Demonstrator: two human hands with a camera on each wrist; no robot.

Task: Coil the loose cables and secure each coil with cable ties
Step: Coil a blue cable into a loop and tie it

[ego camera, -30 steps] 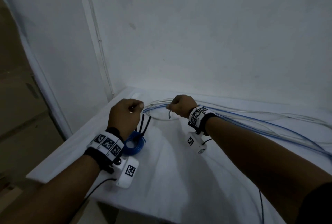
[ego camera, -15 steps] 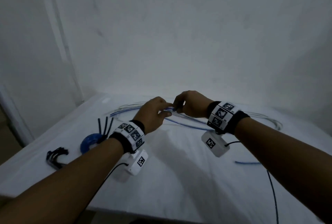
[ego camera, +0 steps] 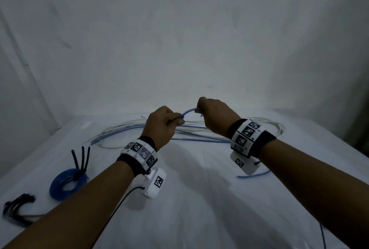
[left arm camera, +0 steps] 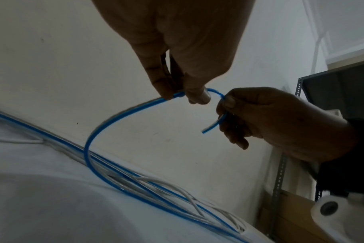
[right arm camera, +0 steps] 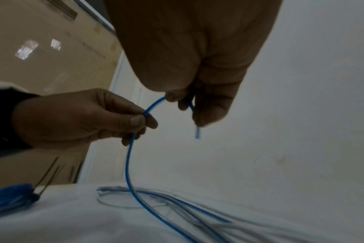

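At centre frame, above the white table, the left hand (ego camera: pixel 162 124) and right hand (ego camera: pixel 214 116) both pinch the thin blue plastic-sheathed cable (left arm camera: pixel 114 118) near its free end. It looks light, springy and slick, so gripping close to the end seems best.

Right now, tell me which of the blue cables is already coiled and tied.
The blue coil at the table's front left, beside the left forearm: wound tight, black cable ties sticking up from it. The other blue cable, pinched by both hands, still trails loose.

Two hands (ego camera: pixel 161 123) (ego camera: pixel 214 115), one blue coil (ego camera: pixel 66 184) bound by three black ties (ego camera: pixel 81 158), one bundle of spare ties (ego camera: pixel 17 209), several loose blue and white cables (ego camera: pixel 127 129), number unclear.
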